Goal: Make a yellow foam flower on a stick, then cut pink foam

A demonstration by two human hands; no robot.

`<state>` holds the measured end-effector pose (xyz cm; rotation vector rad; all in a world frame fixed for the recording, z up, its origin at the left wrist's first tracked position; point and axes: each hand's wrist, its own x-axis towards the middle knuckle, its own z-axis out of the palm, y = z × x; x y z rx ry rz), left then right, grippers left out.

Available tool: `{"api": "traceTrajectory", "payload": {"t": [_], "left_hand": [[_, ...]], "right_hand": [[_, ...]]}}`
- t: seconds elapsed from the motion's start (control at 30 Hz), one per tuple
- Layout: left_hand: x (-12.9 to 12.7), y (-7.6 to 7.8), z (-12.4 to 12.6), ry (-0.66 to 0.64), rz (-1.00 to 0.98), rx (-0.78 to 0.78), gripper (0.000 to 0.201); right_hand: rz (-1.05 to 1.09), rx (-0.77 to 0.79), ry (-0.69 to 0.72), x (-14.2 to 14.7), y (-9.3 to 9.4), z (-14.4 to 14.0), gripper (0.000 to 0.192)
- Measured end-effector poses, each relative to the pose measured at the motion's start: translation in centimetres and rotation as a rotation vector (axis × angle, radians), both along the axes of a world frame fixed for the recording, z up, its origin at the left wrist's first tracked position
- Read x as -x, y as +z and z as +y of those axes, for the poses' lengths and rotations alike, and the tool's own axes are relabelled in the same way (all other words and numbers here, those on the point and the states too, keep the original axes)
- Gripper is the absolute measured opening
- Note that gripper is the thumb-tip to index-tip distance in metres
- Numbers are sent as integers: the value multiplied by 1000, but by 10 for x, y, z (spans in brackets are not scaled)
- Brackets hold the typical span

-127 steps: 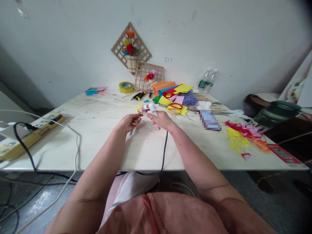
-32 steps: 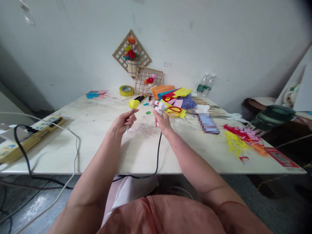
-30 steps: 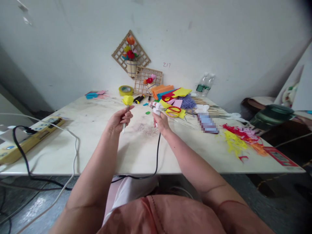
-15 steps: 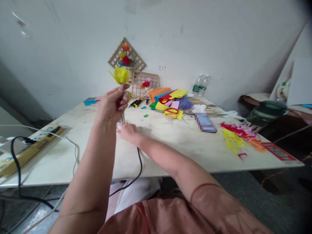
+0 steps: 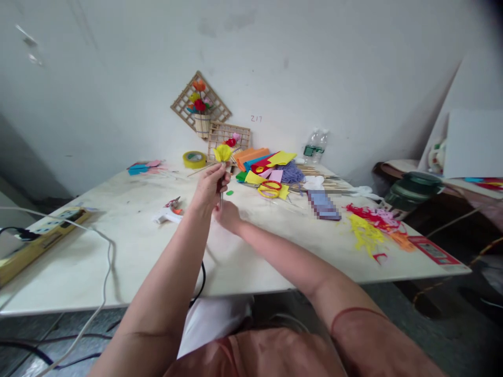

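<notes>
A yellow flower [image 5: 222,152] with a thin stem is upright over the middle of the table. My left hand [image 5: 214,183] is closed, pinching the stem just under the petals. Lower down, my right hand [image 5: 228,216] is closed at the bottom part of the stem; its fingertips are partly hidden. To the left of my hands lies a white tool like a hot glue gun [image 5: 167,215], partly covered by my left forearm. Beside it is a small red and metal tool [image 5: 173,202].
Scissors [image 5: 270,189], coloured sheets [image 5: 251,157] and purple yarn [image 5: 291,173] lie ahead. Yellow tape [image 5: 194,159] sits near flower-decorated lattices [image 5: 202,99]. A phone [image 5: 324,204] and paper shreds [image 5: 365,235] are at right. The power strip [image 5: 47,238] and white cable [image 5: 108,246] are left.
Both hands and the flower have moved right and lower in the view. The white tool, hidden before near my right hand, now shows on the table. The view has shifted slightly.
</notes>
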<state>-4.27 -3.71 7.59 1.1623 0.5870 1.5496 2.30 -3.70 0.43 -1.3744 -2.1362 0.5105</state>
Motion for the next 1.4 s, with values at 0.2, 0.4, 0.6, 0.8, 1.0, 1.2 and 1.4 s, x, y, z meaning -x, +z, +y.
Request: {"api": "traceTrajectory", "payload": {"t": [0.2, 0.4, 0.6, 0.8, 1.0, 1.2, 1.4], "left_hand": [[-12, -49, 18, -61, -1, 122, 31], [-14, -73, 21, -107, 84, 200, 35], [-15, -78, 21, -168, 100, 198, 27], [-16, -85, 22, -187, 104, 187, 27], [-18, -87, 23, -166, 108, 188, 26], [-19, -88, 25, -143, 112, 192, 26], [-21, -88, 24, -131, 115, 204, 27]], "right_hand": [[499, -227, -362, -74, -8, 20, 22], [598, -549, -251, -81, 1, 15, 16], [537, -639, -244, -73, 2, 13, 12], [473, -598, -286, -69, 4, 12, 11], [463, -585, -304, -67, 3, 13, 10], [508, -594, -318, -65, 2, 17, 7], [533, -567, -340, -64, 1, 21, 4]]}}
